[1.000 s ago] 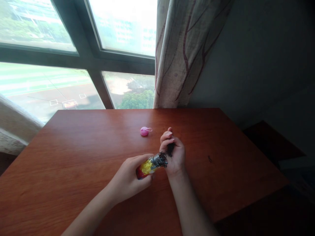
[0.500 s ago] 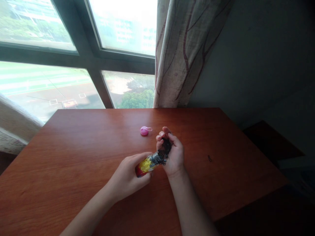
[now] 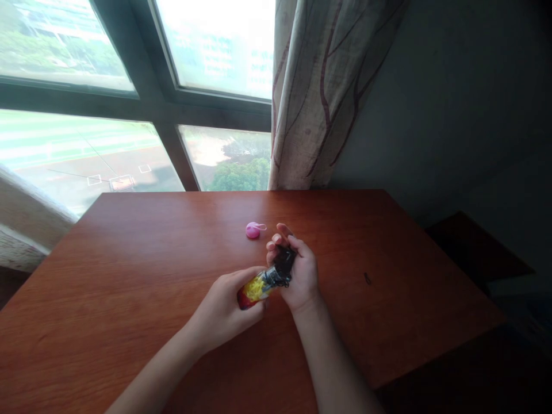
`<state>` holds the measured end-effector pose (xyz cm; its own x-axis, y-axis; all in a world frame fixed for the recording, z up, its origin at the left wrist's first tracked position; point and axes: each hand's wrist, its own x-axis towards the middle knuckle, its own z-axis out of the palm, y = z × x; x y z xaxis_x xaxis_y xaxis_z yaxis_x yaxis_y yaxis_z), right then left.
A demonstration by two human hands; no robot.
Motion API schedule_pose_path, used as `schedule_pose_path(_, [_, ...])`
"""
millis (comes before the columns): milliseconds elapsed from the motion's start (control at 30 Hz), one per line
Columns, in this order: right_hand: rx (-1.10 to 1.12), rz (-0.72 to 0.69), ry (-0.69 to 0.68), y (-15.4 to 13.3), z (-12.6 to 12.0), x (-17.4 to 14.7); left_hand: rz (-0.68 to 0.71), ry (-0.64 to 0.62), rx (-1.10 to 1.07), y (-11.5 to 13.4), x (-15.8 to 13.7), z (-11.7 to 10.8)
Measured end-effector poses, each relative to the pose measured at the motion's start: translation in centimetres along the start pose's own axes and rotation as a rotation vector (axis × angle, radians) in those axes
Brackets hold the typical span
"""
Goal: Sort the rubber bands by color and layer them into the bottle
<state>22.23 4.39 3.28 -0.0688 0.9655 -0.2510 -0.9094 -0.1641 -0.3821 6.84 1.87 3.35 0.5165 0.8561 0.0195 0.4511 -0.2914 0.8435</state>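
My left hand [image 3: 221, 313] is closed around a small clear bottle [image 3: 255, 289], which lies tilted with its mouth up and to the right. Layers of red and yellow pieces show inside, with dark ones near the neck. My right hand [image 3: 307, 277] is cupped, fingers curled, around a clump of small black bands [image 3: 283, 262], probably hair ties. The clump sits against the bottle's mouth, and some loops hang over the rim. Beyond the hands, a pink cap [image 3: 252, 231] with a thin loop rests on the table.
A single black band [image 3: 367, 278] lies on the brown wooden table [image 3: 129, 276] to the right. Behind the table stand a window [image 3: 159, 103] and a patterned curtain [image 3: 310, 92]. The table's right edge slants toward a dark area.
My right hand has shifted slightly left, bringing the black clump closer over the bottle's mouth. My left hand and the bottle have barely moved.
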Motion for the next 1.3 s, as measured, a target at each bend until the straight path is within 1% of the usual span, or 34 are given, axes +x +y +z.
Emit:
schedule_pose_path(133, [-0.084,-0.048,0.0,0.5,0.3,-0.2,-0.015,0.018,0.008,0.1,0.1,0.0])
schedule_pose_path(300, [-0.168,-0.125,-0.041,0.9,0.6,-0.5,-0.015,0.054,0.02,0.1,0.2,0.1])
schedule_pose_path(633, [-0.279,-0.218,-0.132,1.8,0.5,-0.8,-0.017,0.106,0.021,0.2,0.1,0.1])
schedule_pose_path(867, [-0.261,-0.234,-0.141,2.0,0.7,-0.8,-0.03,0.159,0.028,0.3,0.0,0.2])
schedule_pose_path(1100, [-0.249,-0.238,-0.16,2.2,0.8,-0.7,-0.071,0.178,-0.044,0.5,0.1,0.4])
schedule_pose_path(1300, [-0.28,-0.235,-0.164,2.3,0.4,-0.6,-0.071,0.188,-0.023,0.5,0.1,0.5])
